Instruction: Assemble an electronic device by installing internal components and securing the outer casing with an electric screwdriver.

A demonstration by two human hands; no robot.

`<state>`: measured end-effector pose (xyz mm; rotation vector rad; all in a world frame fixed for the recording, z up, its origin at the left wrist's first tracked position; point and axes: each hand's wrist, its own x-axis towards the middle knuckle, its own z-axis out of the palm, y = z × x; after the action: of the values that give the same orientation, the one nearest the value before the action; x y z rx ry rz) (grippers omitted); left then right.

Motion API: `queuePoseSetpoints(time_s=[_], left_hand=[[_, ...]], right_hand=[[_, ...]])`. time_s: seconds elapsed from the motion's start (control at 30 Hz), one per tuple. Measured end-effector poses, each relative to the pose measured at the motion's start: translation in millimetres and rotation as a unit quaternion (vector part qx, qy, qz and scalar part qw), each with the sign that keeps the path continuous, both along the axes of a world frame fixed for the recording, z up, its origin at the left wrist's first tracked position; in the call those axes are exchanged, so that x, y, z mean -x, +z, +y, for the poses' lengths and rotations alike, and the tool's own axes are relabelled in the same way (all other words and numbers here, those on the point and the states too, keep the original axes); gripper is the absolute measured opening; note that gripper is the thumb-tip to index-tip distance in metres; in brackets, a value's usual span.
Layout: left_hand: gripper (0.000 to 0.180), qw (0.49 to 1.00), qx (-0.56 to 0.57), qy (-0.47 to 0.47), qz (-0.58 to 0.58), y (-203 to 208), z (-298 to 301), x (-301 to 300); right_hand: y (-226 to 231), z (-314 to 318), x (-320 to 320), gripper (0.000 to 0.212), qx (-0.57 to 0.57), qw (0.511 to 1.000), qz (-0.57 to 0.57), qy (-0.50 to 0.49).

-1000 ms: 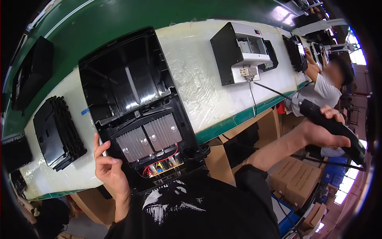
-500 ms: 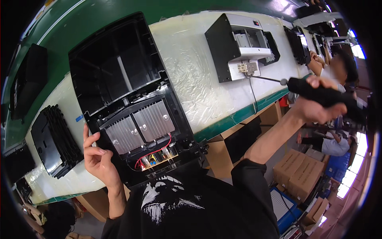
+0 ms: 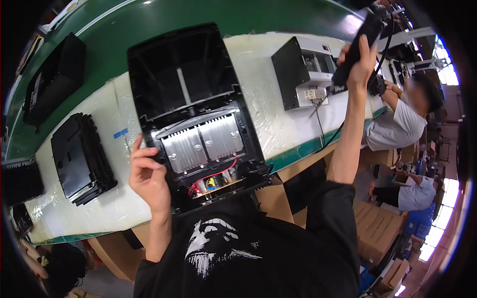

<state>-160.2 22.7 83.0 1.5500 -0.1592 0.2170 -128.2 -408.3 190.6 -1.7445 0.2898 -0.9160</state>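
Note:
My right hand (image 3: 361,67) is wrapped round a black electric screwdriver (image 3: 354,62) with a cord, raised at the upper right. Just left of it stands a white machine with black side plates (image 3: 292,74), a small metal block on its front. In front of me lies an open black plastic housing (image 3: 186,74) with two ribbed metal heat sinks (image 3: 187,155) and a small circuit board (image 3: 218,183) with red wires. My left hand (image 3: 151,174) rests by the housing's left edge, thumb and fingers curled together, forefinger stretched out. Whatever it may pinch is hidden.
Left of the housing sits a stack of black plastic panels (image 3: 82,159). A black box-shaped unit (image 3: 54,79) stands on the green surface (image 3: 149,20) behind. Past the white machine a person in a grey shirt (image 3: 397,124) sits. Cardboard boxes (image 3: 375,228) stand at lower right.
My right hand has lifted the screwdriver up and away from the front of the white machine, turning it steeply upright. The left hand stays by the housing. The whole view has shifted.

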Motion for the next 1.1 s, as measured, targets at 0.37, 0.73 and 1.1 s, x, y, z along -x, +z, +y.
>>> queuePoseSetpoints(time_s=[0.37,0.73,1.1], left_hand=[[0.021,0.999,0.015,-0.030,-0.011,3.6,-5.9,-4.3],[0.019,0.999,0.007,-0.043,-0.015,-4.5,-4.6,-4.5],[0.021,0.999,0.002,-0.039,-0.013,-2.0,-5.4,-7.1]], right_hand=[[130.1,72.6,207.5,0.044,-0.016,0.929,-0.238,0.282],[62.2,204.5,163.3,0.072,0.057,0.915,-0.352,0.189],[10.9,229.9,138.4,0.085,0.050,0.954,-0.236,0.179]])
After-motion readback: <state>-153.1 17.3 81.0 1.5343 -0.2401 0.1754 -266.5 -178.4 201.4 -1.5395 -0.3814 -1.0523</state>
